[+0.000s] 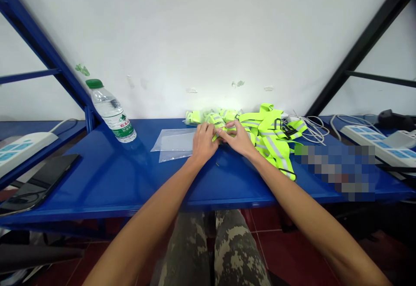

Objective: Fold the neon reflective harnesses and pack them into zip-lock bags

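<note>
My left hand (204,143) and my right hand (238,138) meet above the blue shelf, their fingers pinching a fluorescent yellow reflective vest strap (224,132) between them. That strap belongs to a tangled pile of hi-vis vests with grey reflective bands (271,136), which spreads to the right of my hands. More folded yellow material (208,116) lies behind them, against the wall. To the left of my left hand lies a flat clear plastic bag (173,145), untouched.
A water bottle with a green cap (112,112) lies on the blue metal shelf (97,177) at left. White cables (312,129) trail behind the vests. White power strips (29,147) (377,145) sit at both sides, a dark phone (39,182) at left. A pixelated patch covers the right shelf.
</note>
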Motion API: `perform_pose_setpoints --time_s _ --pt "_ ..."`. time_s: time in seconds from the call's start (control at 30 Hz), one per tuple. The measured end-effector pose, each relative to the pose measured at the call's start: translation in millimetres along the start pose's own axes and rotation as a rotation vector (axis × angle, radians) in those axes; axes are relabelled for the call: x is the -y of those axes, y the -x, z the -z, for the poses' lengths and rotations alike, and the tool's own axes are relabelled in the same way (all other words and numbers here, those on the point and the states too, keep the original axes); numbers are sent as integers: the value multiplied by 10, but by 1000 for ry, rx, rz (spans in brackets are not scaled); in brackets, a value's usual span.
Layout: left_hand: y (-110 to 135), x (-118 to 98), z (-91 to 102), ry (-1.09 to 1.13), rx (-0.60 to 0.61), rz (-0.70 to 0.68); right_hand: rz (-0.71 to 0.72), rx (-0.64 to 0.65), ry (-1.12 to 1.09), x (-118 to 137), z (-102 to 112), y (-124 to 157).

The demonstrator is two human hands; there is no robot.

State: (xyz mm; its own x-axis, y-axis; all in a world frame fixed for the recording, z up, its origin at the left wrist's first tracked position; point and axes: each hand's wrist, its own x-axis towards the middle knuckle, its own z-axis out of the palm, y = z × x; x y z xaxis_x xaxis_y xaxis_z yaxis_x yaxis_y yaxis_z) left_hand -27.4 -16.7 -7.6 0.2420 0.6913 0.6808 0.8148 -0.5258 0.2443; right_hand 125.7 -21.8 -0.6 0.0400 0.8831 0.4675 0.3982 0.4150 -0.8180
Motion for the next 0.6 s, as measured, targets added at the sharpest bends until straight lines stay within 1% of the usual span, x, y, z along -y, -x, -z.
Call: perform_pose_setpoints --time_s 0.07,0.13,0.23,0.33,0.4,0.47,0.6 --pt "-27 35 -13 -10 -3 -18 79 -15 -15 17 12 -20" --pt "-73 74 -24 -14 -1 -39 116 -26 20 10 25 -42" --pt "-173 130 -46 13 -9 -11 146 -52 148 -12 35 -47" --pt "-253 147 -66 67 -10 25 209 -71 270 -13 29 -23" --pt "-264 117 -65 87 -3 29 237 -97 287 -3 26 -10" --pt "-239 53 -52 101 -4 31 233 -130 266 8 26 -6" --pt "-160 -98 -23 94 3 6 154 -199 241 27 13 8"
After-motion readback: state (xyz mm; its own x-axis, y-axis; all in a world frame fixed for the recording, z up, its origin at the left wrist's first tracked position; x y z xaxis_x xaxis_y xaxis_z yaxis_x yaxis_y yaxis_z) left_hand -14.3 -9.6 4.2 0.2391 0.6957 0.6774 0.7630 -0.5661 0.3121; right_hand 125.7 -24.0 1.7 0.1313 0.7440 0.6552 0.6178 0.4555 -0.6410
